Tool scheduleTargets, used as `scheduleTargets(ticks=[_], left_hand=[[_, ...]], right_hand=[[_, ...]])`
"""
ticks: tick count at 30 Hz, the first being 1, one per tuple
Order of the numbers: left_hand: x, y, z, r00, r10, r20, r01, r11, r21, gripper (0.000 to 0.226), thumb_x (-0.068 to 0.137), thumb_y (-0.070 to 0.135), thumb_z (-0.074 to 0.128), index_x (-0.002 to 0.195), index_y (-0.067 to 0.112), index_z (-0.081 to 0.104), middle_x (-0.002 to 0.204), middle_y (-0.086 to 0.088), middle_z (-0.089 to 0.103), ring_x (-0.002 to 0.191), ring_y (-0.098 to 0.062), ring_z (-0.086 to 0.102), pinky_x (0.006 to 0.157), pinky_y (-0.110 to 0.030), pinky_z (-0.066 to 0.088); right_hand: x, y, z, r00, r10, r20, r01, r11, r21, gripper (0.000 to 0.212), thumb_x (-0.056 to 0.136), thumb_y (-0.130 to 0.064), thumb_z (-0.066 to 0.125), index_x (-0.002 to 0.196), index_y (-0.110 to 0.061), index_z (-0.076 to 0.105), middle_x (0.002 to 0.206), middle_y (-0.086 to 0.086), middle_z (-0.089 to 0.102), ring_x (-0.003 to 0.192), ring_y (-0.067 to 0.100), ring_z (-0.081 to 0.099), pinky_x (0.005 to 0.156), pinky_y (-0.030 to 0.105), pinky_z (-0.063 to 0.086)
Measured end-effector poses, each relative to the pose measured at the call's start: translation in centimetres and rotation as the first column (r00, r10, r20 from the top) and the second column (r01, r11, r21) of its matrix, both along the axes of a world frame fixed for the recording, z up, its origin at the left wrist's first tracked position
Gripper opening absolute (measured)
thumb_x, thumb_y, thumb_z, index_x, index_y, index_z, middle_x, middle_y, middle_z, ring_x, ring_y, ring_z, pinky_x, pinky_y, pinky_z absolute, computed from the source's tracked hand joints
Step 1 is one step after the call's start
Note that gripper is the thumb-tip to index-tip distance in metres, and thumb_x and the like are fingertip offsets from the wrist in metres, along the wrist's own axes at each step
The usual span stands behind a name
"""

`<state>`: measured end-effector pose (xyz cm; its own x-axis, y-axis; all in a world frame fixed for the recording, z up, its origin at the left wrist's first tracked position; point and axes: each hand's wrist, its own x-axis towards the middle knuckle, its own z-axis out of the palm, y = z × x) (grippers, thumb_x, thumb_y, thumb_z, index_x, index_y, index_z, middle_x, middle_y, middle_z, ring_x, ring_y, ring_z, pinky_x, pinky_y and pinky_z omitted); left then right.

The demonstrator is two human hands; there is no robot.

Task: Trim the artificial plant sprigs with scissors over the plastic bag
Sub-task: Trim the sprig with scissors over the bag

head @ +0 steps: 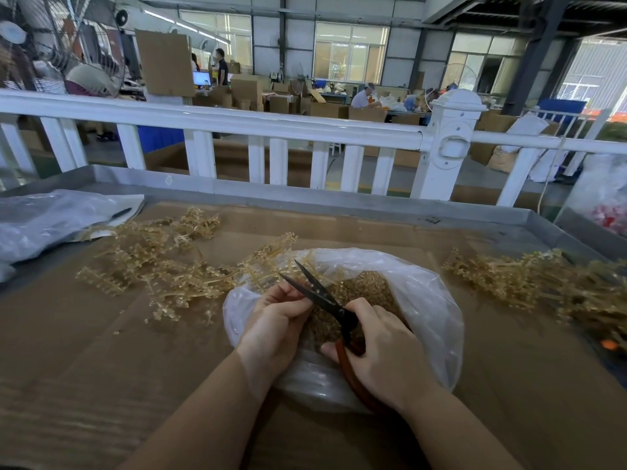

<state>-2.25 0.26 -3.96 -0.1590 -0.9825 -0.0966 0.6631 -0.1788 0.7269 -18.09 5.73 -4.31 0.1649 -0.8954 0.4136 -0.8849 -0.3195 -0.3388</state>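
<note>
Lower centre of frame, over plastic bag point(420, 300) on worktop point(101, 351): right hand point(390, 354) gripping open scissors point(322, 300); left hand point(274, 323) pinching a sprig, barely visible. Untrimmed sprigs point(163, 262) heaped centre-left.

Place: factory packing hall.
Evidence: cardboard boxes point(249, 93) standing stacked far behind white railing point(237, 125); workers point(364, 96) sitting at far benches; industrial fan point(61, 42) standing far left.
</note>
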Motion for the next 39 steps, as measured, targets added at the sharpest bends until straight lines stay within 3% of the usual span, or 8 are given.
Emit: scheduleTargets(ticks=[4,8,16,23,32,36,39], left_hand=[[-0.3,0.3,0.3,1.000,0.024,0.010,-0.024,1.000,-0.011,0.024,0.084,-0.019,0.045,0.080,0.005,0.049,0.076,-0.011,0.057,0.088,-0.025,0.060,0.086,-0.032,0.051],[-0.4,0.5,0.7,0.999,0.030,0.010,-0.031,0.999,0.014,0.025,0.089,-0.016,0.041,0.097,0.005,0.050,0.100,-0.021,0.051,0.093,-0.027,0.058,0.092,-0.034,0.049],[-0.1,0.7,0.9,0.997,-0.029,0.067,0.028,1.000,0.010,0.019,0.088,-0.014,0.045,0.088,0.002,0.055,0.088,-0.016,0.065,0.085,-0.023,0.066,0.085,-0.031,0.053],[-0.3,0.7,1.0,0.997,-0.007,0.076,0.006,1.000,0.022,0.022,0.087,-0.017,0.045,0.084,0.004,0.051,0.086,-0.016,0.059,0.085,-0.024,0.062,0.090,-0.035,0.049],[-0.4,1.0,1.1,0.998,-0.015,0.060,0.015,1.000,0.005,0.021,0.087,-0.016,0.047,0.084,0.005,0.051,0.087,-0.016,0.056,0.086,-0.025,0.060,0.093,-0.036,0.047],[-0.1,0.9,1.2,0.999,-0.031,0.025,0.030,0.999,0.028,0.024,0.085,-0.016,0.045,0.079,0.004,0.055,0.082,-0.013,0.060,0.083,-0.023,0.063,0.086,-0.032,0.051],[0.1,0.6,1.1,0.999,0.004,-0.043,0.001,0.994,0.105,0.013,0.090,0.000,0.049,0.090,0.006,0.060,0.082,-0.009,0.063,0.083,-0.022,0.061,0.083,-0.031,0.050]], right_hand=[[-0.1,-0.1,0.2,1.000,0.010,0.017,-0.011,1.000,0.014,0.049,0.074,-0.074,0.045,0.109,-0.040,0.042,0.098,-0.018,0.054,0.092,0.002,0.051,0.076,0.015,0.040],[-0.1,0.1,0.2,1.000,0.010,0.003,-0.010,1.000,0.004,0.048,0.077,-0.070,0.049,0.112,-0.037,0.045,0.098,-0.017,0.055,0.091,0.003,0.051,0.077,0.016,0.042],[0.2,0.1,0.4,1.000,0.004,0.010,-0.004,1.000,-0.010,0.047,0.078,-0.069,0.050,0.110,-0.036,0.046,0.096,-0.016,0.056,0.090,0.003,0.052,0.075,0.015,0.043],[0.2,0.1,1.0,1.000,0.015,0.023,-0.016,0.999,0.045,0.041,0.079,-0.069,0.053,0.100,-0.035,0.045,0.088,-0.015,0.058,0.078,0.002,0.055,0.062,0.008,0.039],[0.1,0.0,1.1,0.999,0.032,0.015,-0.032,0.999,0.035,0.044,0.083,-0.064,0.053,0.109,-0.029,0.049,0.091,-0.011,0.065,0.080,0.004,0.061,0.073,0.021,0.052],[0.1,0.2,0.8,1.000,0.018,-0.007,-0.019,1.000,-0.019,0.042,0.083,-0.065,0.054,0.105,-0.030,0.050,0.082,-0.011,0.063,0.073,0.006,0.060,0.066,0.021,0.050],[0.1,0.3,0.6,1.000,0.012,-0.002,-0.012,0.999,-0.050,0.040,0.082,-0.064,0.056,0.100,-0.028,0.051,0.077,-0.011,0.061,0.067,0.006,0.059,0.061,0.022,0.049]])
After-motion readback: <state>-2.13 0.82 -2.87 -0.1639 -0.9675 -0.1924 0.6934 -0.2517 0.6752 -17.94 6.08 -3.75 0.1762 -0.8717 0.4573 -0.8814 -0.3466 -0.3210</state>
